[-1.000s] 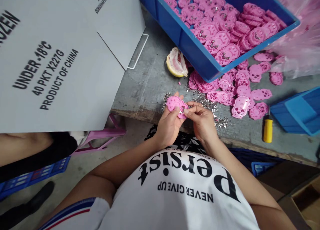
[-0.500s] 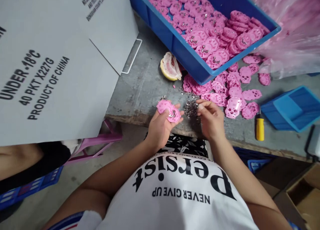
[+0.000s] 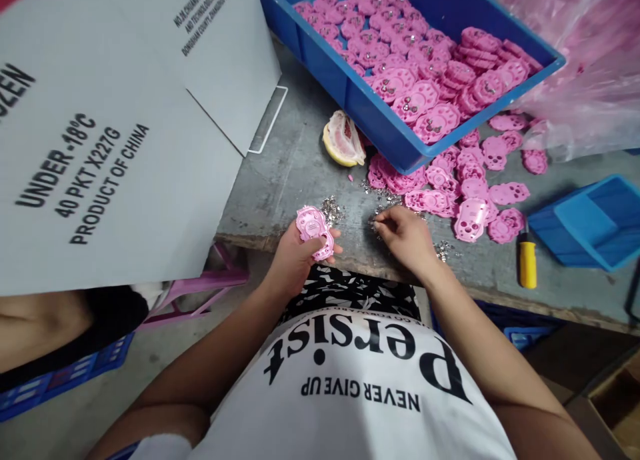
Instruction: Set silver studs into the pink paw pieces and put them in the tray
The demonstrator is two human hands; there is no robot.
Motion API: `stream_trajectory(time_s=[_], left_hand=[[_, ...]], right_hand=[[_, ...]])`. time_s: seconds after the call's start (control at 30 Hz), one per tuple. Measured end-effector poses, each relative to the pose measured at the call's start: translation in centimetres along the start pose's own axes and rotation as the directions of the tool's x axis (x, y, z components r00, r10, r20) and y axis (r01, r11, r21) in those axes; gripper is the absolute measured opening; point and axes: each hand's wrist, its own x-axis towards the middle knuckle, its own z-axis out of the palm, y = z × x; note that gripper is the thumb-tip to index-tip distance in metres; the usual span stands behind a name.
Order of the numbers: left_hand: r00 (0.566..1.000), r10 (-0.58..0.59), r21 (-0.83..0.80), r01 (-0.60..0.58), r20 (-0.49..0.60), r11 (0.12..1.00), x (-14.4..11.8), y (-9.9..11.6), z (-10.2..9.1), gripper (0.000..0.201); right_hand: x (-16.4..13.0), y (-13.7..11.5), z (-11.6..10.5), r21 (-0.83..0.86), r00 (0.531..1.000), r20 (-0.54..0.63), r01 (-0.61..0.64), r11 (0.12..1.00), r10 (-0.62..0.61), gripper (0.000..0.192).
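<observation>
My left hand [image 3: 295,257] grips a pink plastic casing piece [image 3: 311,223] near the table's front edge, thumb across its lower part. Beside it lies a small heap of tiny metal parts [image 3: 331,211]. My right hand [image 3: 407,240] rests low over the table with thumb and index finger pinched together. Any small part between those fingertips is too small to make out. More tiny metal parts [image 3: 387,197] are scattered just beyond that hand, and others [image 3: 444,250] beside its wrist.
A blue bin [image 3: 345,90] full of pink pieces stands at the back, with loose pink pieces [image 3: 470,220] before it. Nearby are a cut citrus fruit [image 3: 344,140], a yellow-handled tool [image 3: 527,263], a small blue tray [image 3: 570,237] and a large white carton [image 3: 165,200].
My left hand has moved left and turned the pink casing piece more upright, uncovering the small metal heap. My right hand has shifted left and lower over the metal parts.
</observation>
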Motion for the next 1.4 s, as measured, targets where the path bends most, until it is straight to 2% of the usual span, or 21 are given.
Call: stream_trajectory(time_s=[0.07,0.17,0.33,0.5,0.7,0.87,1.03,1.1,1.13,1.2,1.23,1.3,1.37,1.4], left_hand=[[0.999,0.035,0.012,-0.034,-0.019,0.999,0.0,0.4,-0.4,0.05],[0.997,0.061,0.005,-0.061,-0.045,0.998,0.0,0.7,-1.0,0.045],[0.996,0.06,-0.006,-0.06,-0.07,0.998,0.0,0.8,-1.6,0.044],[0.997,0.053,-0.004,-0.053,-0.058,0.999,0.5,0.6,-2.1,0.043],[0.998,0.031,-0.011,-0.032,-0.06,0.999,1.3,0.4,-1.7,0.045],[0.994,0.049,-0.016,-0.05,-0.096,0.999,1.3,0.5,-1.3,0.046],[0.992,0.061,-0.018,-0.063,-0.114,0.998,1.3,0.8,-1.9,0.047],[0.993,0.059,-0.017,-0.061,-0.104,0.998,1.2,0.6,-2.0,0.045],[0.994,0.06,-0.013,-0.061,-0.09,0.998,1.2,0.5,-1.9,0.044],[0.995,0.078,0.022,-0.077,-0.067,0.997,1.2,0.2,-1.4,0.042],[0.993,0.1,0.057,-0.097,-0.068,0.994,1.2,0.0,-1.0,0.04],[0.982,0.163,0.153,-0.148,-0.092,0.977,1.3,-0.4,0.0,0.038],[0.968,0.228,0.247,-0.197,-0.105,0.949,1.4,-0.9,0.9,0.034],[0.963,0.25,0.276,-0.215,-0.098,0.937,1.5,-1.1,1.3,0.033]], right_hand=[[1.6,-1.4,1.0,-0.126,0.991,0.098,0.107,0.986,-0.095,0.011],[3.8,-2.9,2.5,-0.242,0.966,0.215,0.199,0.95,-0.147,0.018],[5.1,-3.6,4.1,-0.382,0.951,0.274,0.245,0.891,-0.144,0.022],[3.9,-2.6,3.4,-0.377,0.952,0.272,0.241,0.894,-0.142,0.024],[3.9,-1.2,1.9,-0.281,0.985,0.142,0.139,0.95,-0.102,0.018],[5.6,-2.0,3.3,-0.28,0.974,0.178,0.186,0.942,-0.14,0.018],[6.5,-2.4,4.6,-0.347,0.964,0.192,0.241,0.906,-0.182,0.021],[6.2,-2.3,4.3,-0.284,0.973,0.165,0.202,0.937,-0.16,0.019],[5.8,-2.2,3.9,-0.2,0.98,0.146,0.162,0.966,-0.134,0.016],[4.8,-2.2,3.2,0.087,0.99,0.135,0.024,0.996,-0.036,0.01],[4.2,-2.2,2.8,0.263,0.987,0.159,-0.072,0.962,0.03,0.011],[2.9,-2.6,2.3,0.552,0.956,0.251,-0.269,0.789,0.15,0.021],[1.7,-3.1,2.1,0.687,0.921,0.324,-0.386,0.616,0.216,0.028],[1.3,-3.4,2.1,0.713,0.914,0.336,-0.406,0.572,0.229,0.029]])
